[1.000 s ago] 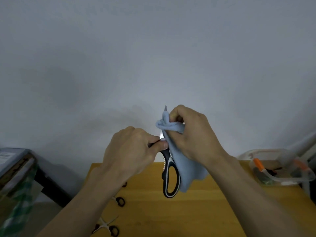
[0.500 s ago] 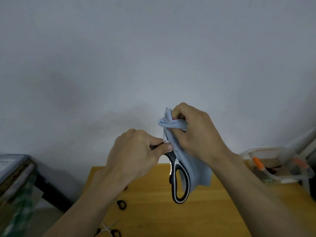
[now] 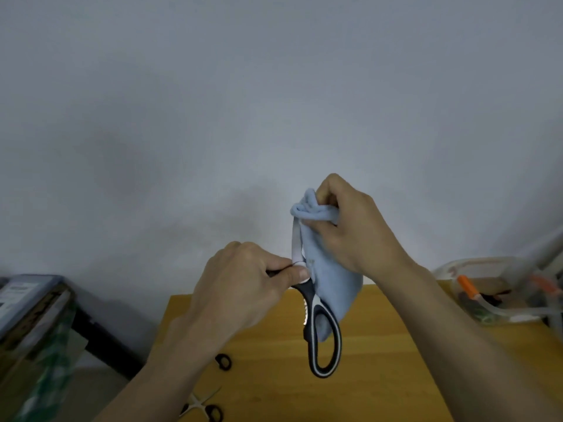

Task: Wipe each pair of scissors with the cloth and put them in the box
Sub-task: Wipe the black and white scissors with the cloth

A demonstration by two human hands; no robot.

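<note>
My left hand (image 3: 243,284) grips the black-and-white kitchen scissors (image 3: 320,330) near the pivot, blades pointing up and one handle loop hanging down over the table. My right hand (image 3: 350,226) pinches the light blue cloth (image 3: 332,284) around the upper blade, whose tip is hidden in the bunched cloth. The rest of the cloth hangs behind the handle. A clear plastic box (image 3: 487,287) with orange latches stands at the right edge of the table.
Small black-handled scissors (image 3: 202,405) lie on the yellow wooden table (image 3: 380,360) near its left front, with another black loop (image 3: 224,361) just above. A dark bench with a green checked cloth (image 3: 39,345) stands at the left. A bare white wall fills the background.
My right hand has slid the cloth up the blade, covering the tip. The scissors' handle has swung lower and to the right; both hands shifted slightly right.
</note>
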